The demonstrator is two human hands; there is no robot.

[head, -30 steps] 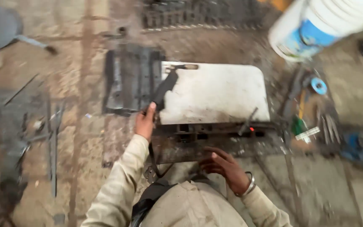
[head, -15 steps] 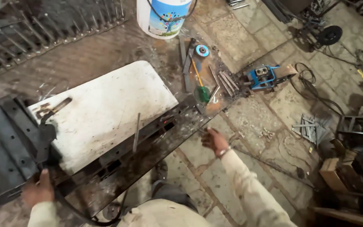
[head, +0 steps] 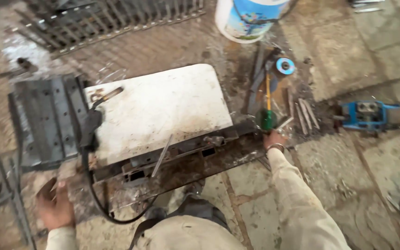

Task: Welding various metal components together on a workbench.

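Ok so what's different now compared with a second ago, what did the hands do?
The right hand left the rusty metal frame in front of the person and reached out to the right, closing on the green handle of the screwdriver on the floor. The left hand let go of the black welding holder and dropped back, empty. The white board, bucket and blue tool lie unmoved.
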